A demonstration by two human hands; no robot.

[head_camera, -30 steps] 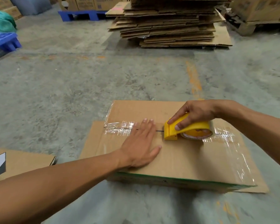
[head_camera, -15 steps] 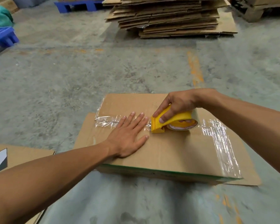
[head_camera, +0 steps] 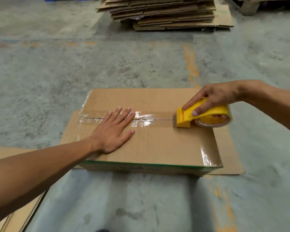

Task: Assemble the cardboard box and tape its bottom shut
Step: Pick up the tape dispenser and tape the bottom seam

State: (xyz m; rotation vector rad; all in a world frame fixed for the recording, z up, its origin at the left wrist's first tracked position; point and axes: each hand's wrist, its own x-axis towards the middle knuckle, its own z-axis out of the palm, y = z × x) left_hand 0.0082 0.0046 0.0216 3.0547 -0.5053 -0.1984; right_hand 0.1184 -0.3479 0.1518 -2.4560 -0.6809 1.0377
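A brown cardboard box [head_camera: 157, 144] lies bottom-up on the concrete floor, its closed flaps meeting at a centre seam. Clear tape [head_camera: 140, 120] covers the seam's left and middle stretch. My left hand [head_camera: 114, 131] presses flat on the flaps, fingers spread across the tape. My right hand [head_camera: 213, 99] grips a yellow tape dispenser [head_camera: 202, 116] with a clear roll, resting on the seam near the box's right end. Another clear strip [head_camera: 207, 158] shines at the front right corner.
A flat cardboard sheet [head_camera: 231, 148] lies under the box. More flat cardboard [head_camera: 10, 154] sits at the lower left. A tall stack of flattened boxes [head_camera: 166, 14] stands ahead. A wooden pallet [head_camera: 251, 5] is at the far right; orange floor marking [head_camera: 191, 64] runs beyond the box.
My right hand has drawn the dispenser from the seam's middle to the right end. My left hand stayed flat on the flaps, and the view shifted.
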